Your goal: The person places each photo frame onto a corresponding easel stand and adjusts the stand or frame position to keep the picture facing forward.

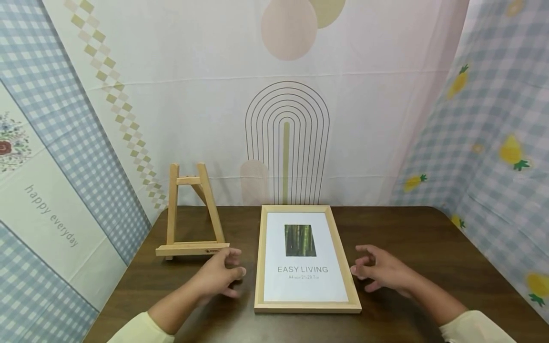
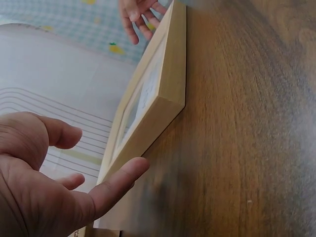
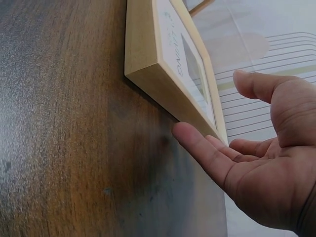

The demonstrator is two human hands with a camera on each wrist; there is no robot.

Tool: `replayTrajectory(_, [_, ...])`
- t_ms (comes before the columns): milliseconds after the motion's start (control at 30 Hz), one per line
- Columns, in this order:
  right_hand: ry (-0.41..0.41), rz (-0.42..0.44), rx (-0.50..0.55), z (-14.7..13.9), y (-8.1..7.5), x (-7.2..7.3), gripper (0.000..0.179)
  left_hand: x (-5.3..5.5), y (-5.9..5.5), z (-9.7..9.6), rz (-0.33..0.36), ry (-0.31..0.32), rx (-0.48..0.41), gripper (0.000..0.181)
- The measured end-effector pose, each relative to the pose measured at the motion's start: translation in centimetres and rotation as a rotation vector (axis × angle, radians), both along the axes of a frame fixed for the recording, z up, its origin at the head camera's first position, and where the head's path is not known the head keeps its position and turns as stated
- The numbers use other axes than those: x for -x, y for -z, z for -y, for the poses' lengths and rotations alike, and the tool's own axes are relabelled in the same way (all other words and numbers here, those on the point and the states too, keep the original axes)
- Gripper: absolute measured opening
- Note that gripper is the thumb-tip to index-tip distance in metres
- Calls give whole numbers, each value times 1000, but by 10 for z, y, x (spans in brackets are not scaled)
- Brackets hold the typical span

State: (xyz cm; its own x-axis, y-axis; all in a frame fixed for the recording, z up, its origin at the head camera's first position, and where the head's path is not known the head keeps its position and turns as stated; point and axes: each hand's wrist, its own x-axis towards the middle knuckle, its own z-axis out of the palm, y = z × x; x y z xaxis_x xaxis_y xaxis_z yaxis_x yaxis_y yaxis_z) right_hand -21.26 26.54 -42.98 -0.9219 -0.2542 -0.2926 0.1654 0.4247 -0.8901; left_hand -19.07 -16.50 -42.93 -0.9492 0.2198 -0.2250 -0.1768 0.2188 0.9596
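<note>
A light wooden picture frame [image 1: 300, 290] lies flat on the dark wooden table, its white insert printed "EASY LIVING" below a small forest picture. To its left, my left hand [image 1: 218, 274] hovers with loosely bent fingers and holds nothing. My right hand [image 1: 379, 269] is at the frame's other side, fingers spread and slightly bent, also holding nothing. In the left wrist view, the left fingers [image 2: 121, 185] point at the frame's side edge [image 2: 148, 126]. The right wrist view has a right fingertip [image 3: 186, 133] close by the opposite side edge [image 3: 173, 98].
A small wooden tabletop easel [image 1: 193, 245] stands at the back left, its ledge just beyond the left hand. Behind the table [image 1: 399, 228] hangs a pale patterned cloth [image 1: 364, 119]. Checked cloths [image 1: 484, 166] flank both sides.
</note>
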Motion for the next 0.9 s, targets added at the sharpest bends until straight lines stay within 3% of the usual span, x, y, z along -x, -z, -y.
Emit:
replayTrajectory(267, [16,61,25,0,5,2,88,0,6,-3,25,-2,-33,60])
replayTrajectory(533, [-3,68,55,2,11,2,89,1,13,-7,54,21,-57,63])
replayTrajectory(900, [28,73,75,9,17,2,87,3,16,-18,87,20,-68,62])
